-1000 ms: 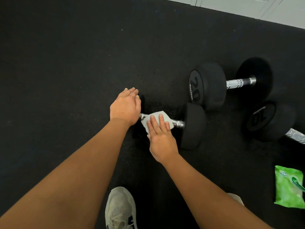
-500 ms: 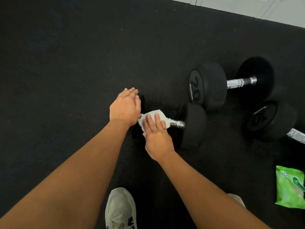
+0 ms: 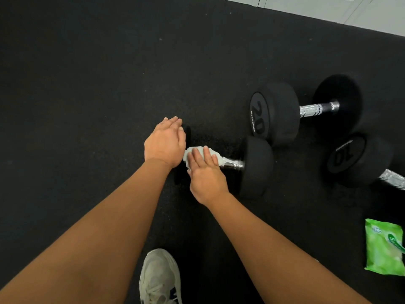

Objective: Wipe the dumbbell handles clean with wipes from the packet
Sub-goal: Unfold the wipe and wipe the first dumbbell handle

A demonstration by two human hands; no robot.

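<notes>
Black rubber gym floor [image 3: 87, 84], nearest dumbbell [image 3: 256, 167] lying on it, heavy-looking, steadied at one end by the left hand [image 3: 164, 143], fingers straight. Right hand [image 3: 207, 174] presses flat, fingers extended, on the limp wipe [image 3: 187, 156] draped over the hard chrome handle [image 3: 233, 165]; wrapping it round should grip better.

**Cleaning in Progress**

Pressing a white wipe [image 3: 198, 152] onto the handle [image 3: 232, 164] of the nearest dumbbell [image 3: 256, 166] with the right hand [image 3: 207, 174], fingers straight. Resting the flat left hand [image 3: 164, 142] over that dumbbell's left head. On the black floor [image 3: 87, 84] to the right: a dumbbell marked 20 [image 3: 276, 113] and a dumbbell marked 10 [image 3: 359, 159]. By the right edge, a green packet [image 3: 382, 251]; at the bottom, a grey shoe [image 3: 160, 276].
</notes>
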